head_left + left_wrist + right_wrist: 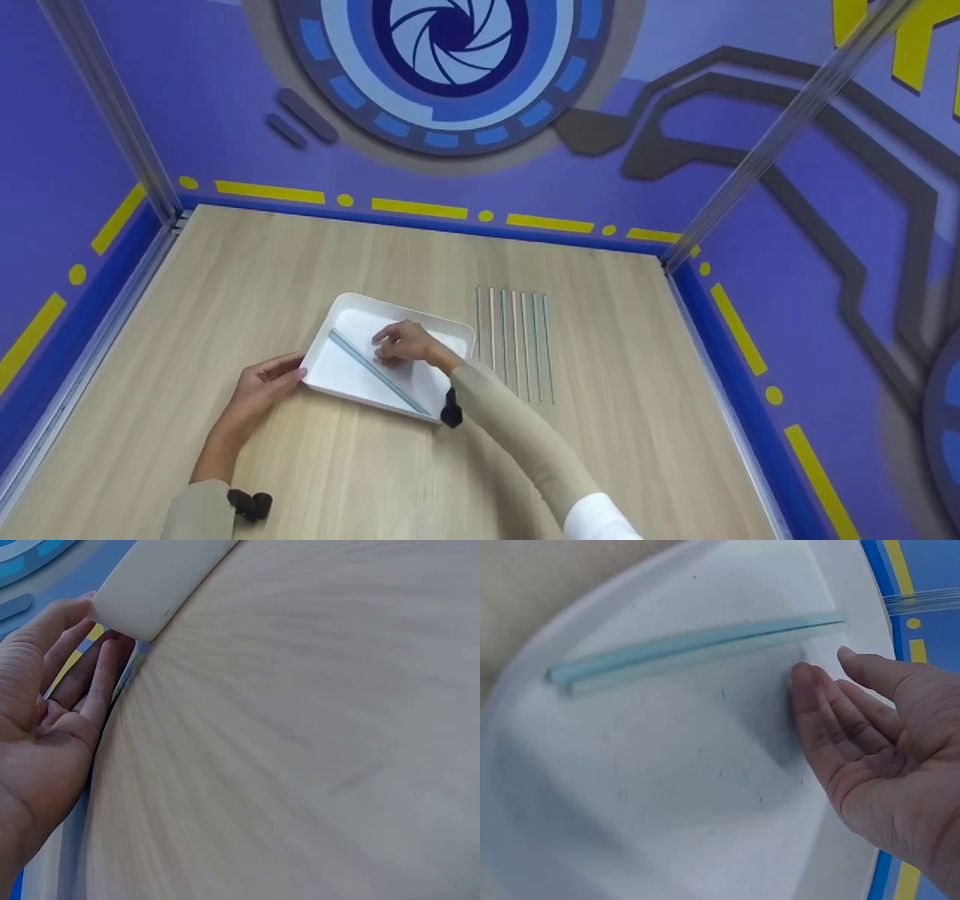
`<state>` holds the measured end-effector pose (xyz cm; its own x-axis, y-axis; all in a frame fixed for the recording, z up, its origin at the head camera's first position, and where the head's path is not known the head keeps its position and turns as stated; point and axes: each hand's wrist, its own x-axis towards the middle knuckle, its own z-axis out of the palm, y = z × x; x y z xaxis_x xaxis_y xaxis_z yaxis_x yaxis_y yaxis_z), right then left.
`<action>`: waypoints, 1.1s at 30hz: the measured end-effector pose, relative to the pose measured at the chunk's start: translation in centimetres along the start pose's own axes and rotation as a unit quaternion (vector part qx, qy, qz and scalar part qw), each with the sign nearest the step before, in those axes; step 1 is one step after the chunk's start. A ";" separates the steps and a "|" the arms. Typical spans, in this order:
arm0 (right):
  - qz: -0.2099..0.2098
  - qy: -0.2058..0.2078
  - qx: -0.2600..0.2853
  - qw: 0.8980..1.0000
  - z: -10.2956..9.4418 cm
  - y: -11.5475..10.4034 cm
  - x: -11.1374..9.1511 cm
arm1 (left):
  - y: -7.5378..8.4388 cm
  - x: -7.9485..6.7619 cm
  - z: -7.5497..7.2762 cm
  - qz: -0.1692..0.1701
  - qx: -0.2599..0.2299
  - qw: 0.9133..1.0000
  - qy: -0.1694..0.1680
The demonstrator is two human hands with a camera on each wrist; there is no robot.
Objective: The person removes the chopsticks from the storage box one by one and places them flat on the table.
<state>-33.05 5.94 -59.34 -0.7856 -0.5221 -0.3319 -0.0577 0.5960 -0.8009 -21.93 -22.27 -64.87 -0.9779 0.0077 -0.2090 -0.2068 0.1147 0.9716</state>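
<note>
A shallow white tray (pixel 352 319) lies on the wooden table, turned at an angle. My left hand (pixel 259 390) holds its left corner, thumb at the near side and fingers behind, as the left wrist view also shows at the tray (pixel 161 585). Inside the tray two straws, a blue straw (pixel 667 651) and a pale greenish straw (pixel 705 654), lie side by side on a diagonal. Over the tray hovers my right hand (pixel 405 345), fingers loosely bent and nothing between them; in the right wrist view the right hand (pixel 877 742) is apart from the straws.
To the right of the tray, several thin straws (pixel 514 330) in pale colours lie in a spaced row on the table (pixel 615 420). Blue-purple walls (pixel 225 142) and metal posts (pixel 124 112) enclose the table's back and sides.
</note>
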 end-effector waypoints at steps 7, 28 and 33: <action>-0.034 0.012 -0.057 0.998 1.7 0.0 0.4 | -0.3 -0.2 0.3 -0.002 -0.006 1.000 0.000; -0.050 0.040 -0.232 0.970 2.5 -1.6 0.4 | 0.0 0.4 0.1 -0.005 0.005 1.000 0.008; -0.041 0.049 -0.195 0.979 2.3 -1.3 0.4 | 0.1 0.2 0.0 -0.009 0.011 1.000 0.008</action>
<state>-31.88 3.60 -59.59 -0.8232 -0.5276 -0.2096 -0.3379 0.7520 -0.5661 -22.18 -22.24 -64.85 -0.9743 -0.0100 -0.2250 -0.2243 0.1357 0.9650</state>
